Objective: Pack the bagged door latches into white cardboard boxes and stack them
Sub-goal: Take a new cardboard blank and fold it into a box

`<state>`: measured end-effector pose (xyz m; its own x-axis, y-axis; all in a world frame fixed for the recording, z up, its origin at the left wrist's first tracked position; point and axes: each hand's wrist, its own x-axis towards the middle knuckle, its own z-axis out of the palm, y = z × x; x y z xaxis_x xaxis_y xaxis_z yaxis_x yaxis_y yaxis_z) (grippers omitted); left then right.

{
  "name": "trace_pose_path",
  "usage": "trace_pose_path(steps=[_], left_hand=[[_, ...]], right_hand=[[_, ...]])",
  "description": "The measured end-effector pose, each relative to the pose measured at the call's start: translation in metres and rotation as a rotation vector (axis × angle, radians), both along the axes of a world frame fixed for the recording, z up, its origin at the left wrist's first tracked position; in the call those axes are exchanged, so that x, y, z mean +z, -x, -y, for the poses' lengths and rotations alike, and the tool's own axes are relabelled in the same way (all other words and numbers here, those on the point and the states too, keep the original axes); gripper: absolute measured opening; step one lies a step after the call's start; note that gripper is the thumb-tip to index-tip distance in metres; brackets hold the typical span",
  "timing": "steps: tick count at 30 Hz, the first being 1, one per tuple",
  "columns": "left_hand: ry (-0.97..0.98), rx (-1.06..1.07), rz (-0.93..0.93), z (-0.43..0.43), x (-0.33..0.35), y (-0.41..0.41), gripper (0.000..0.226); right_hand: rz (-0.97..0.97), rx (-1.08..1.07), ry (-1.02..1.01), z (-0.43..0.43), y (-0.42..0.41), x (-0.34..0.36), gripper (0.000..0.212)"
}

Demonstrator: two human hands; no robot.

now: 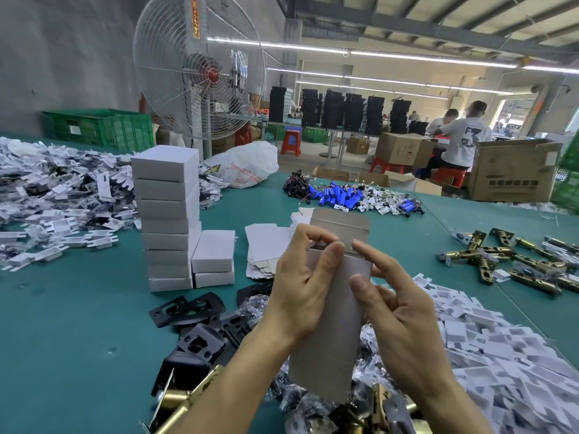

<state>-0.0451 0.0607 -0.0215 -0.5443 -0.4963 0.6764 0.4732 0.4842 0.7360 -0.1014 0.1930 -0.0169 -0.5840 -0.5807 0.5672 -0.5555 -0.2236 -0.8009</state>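
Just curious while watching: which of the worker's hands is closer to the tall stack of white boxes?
Left. The left hand grips the open box on the side facing the tall stack; the right hand holds its other side, farther away.

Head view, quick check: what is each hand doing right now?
Left hand: grips the open cardboard box near its top edge.
Right hand: holds the same box, thumb pressed on its front.
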Motion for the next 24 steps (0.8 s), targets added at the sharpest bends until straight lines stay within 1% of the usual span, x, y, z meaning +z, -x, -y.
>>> trace_pose_path(steps=[1, 3, 6, 8, 9, 12, 15, 17, 18, 19, 20, 21, 23, 24], left_hand=[[0.004, 0.000, 0.001, -0.001, 0.000, 0.000, 0.021], [0.002, -0.027, -0.001, -0.005, 0.001, -0.001, 0.038], [-0.083, -0.071, -0.004, -0.006, 0.000, -0.002, 0.060], [-0.113, -0.087, 0.006, -0.006, 0.000, -0.002, 0.066], [-0.114, -0.093, 0.017, -0.006, -0.001, -0.002, 0.066], [-0.108, -0.125, 0.052, -0.006, -0.002, -0.002, 0.064], [-0.118, -0.172, 0.072, -0.005, -0.001, -0.003, 0.057], [-0.169, -0.251, 0.099, -0.005, -0.002, -0.005, 0.049], [-0.197, -0.296, 0.119, -0.005, -0.002, -0.006, 0.041], [-0.210, -0.324, 0.143, -0.005, -0.003, -0.006, 0.032], [-0.201, -0.318, 0.166, -0.005, -0.003, -0.006, 0.029], [-0.174, -0.286, 0.175, -0.005, -0.003, -0.006, 0.034], [-0.116, -0.206, 0.158, -0.005, -0.005, -0.006, 0.055], [-0.105, -0.172, 0.141, -0.005, -0.007, -0.006, 0.062]], right_hand=[[0.018, 0.032, 0.010, -0.001, 0.001, 0.000, 0.029], [0.055, 0.082, 0.004, -0.002, 0.004, 0.001, 0.023], [0.161, 0.174, -0.023, -0.006, 0.010, 0.003, 0.016], [0.200, 0.203, -0.067, -0.011, 0.015, 0.005, 0.024], [0.201, 0.208, -0.092, -0.013, 0.017, 0.005, 0.025], [0.178, 0.187, -0.119, -0.018, 0.021, 0.006, 0.018], [0.153, 0.149, -0.124, -0.019, 0.022, 0.008, 0.017], [0.161, 0.143, -0.097, -0.021, 0.023, 0.010, 0.018], [0.170, 0.148, -0.081, -0.021, 0.023, 0.012, 0.018], [0.181, 0.162, -0.072, -0.022, 0.022, 0.013, 0.016], [0.193, 0.183, -0.071, -0.022, 0.022, 0.013, 0.013], [0.198, 0.207, -0.081, -0.022, 0.021, 0.013, 0.011], [0.187, 0.233, -0.133, -0.020, 0.019, 0.012, 0.008], [0.182, 0.230, -0.159, -0.020, 0.019, 0.012, 0.008]])
